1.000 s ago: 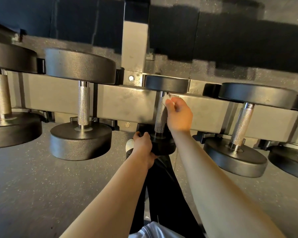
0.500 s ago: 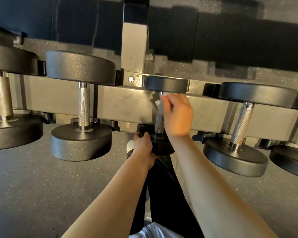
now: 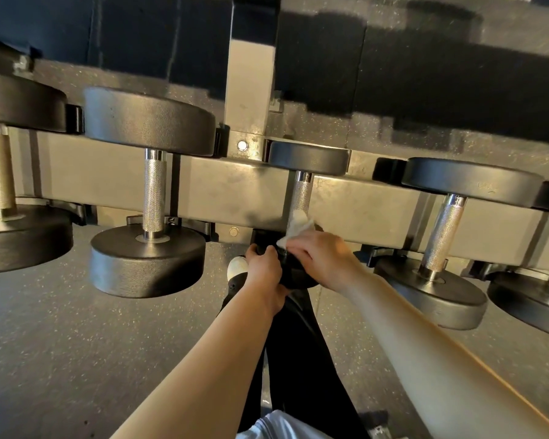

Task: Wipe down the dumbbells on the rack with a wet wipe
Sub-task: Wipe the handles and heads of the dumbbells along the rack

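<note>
A long grey rack (image 3: 235, 191) runs across the view from left to right, with a grey upright post (image 3: 251, 90) rising from its far side near the middle. Below it lies a dark speckled floor (image 3: 61, 343).

Several black dumbbells with knurled metal handles sit across the rack, each with one head on the far side and one on the near side. The largest in full view is the big dumbbell (image 3: 149, 191) left of centre; a still larger one (image 3: 10, 172) is cut off at the left edge. To the right of centre sits another dumbbell (image 3: 441, 229), and a further one (image 3: 539, 289) is partly out of view at the right edge.

The small dumbbell (image 3: 308, 172) rests in the middle of the rack, just right of the post. Its far head and the upper part of its handle are bare; its near head is mostly hidden by the two hands.

The person's black trouser leg (image 3: 298, 343) and a white shoe toe (image 3: 237, 267) show below the rack.

The left hand (image 3: 265, 274) curls around the left side of the small dumbbell's near head and grips it. The right hand (image 3: 320, 255) lies over the same head from the right, fingers bent, pinching the white wet wipe (image 3: 298, 224). The wipe is bunched against the lower end of the handle, where it meets the near head.
</note>
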